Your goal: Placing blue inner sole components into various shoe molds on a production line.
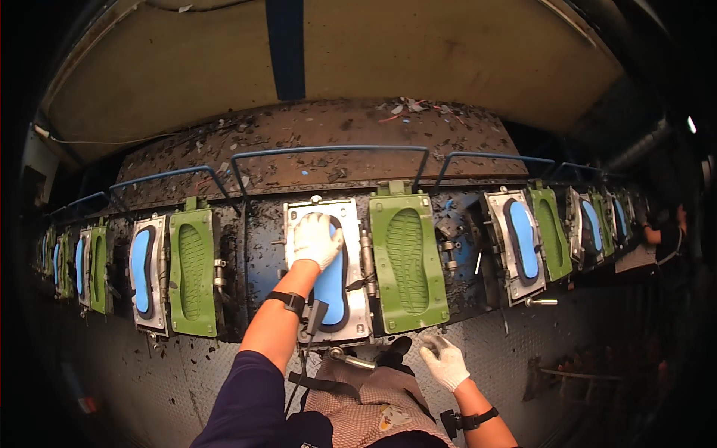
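Note:
My left hand, in a whitish knit glove, lies palm down over the upper part of a blue insole-shaped piece with a black rim. That piece sits in the silver half of a hinged mold, and my fingers hide its top end. Joined on the right is the mold's green half, laid open with a ridged sole-shaped hollow. My right hand, gloved too, hangs just below the green half's near edge. Its fingers are parted and nothing shows in them.
More opened molds with blue pieces, such as a left one and a right one, line the bench. Blue rails run behind. Metal handles jut toward me. Another person stands far right. Dark scraps litter the back board.

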A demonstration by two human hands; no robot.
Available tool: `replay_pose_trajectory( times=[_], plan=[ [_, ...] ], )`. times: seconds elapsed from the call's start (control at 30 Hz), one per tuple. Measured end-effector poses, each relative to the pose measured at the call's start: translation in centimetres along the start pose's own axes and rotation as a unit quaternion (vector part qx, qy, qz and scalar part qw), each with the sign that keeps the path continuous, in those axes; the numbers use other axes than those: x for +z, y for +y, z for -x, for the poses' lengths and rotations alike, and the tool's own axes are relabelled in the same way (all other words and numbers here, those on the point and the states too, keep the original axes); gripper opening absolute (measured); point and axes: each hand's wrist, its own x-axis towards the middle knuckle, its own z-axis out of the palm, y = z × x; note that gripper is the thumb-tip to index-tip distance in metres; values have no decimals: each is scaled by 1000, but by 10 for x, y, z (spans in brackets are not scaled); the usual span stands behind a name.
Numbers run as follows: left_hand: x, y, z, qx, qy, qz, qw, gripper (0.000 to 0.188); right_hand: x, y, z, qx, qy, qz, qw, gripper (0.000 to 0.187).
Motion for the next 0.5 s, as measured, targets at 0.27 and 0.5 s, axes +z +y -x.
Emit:
replay_pose_trajectory(
  times=[0.27,0.5],
  plan=[
    [-7,-5,-6,33,-35,-25,999,49,-69,58,-14,-35,54,45,997,39],
    [-7,4,-6,5,-144,-27,989,64,-211,153,-38,8,190,190,963,34]
  ],
)
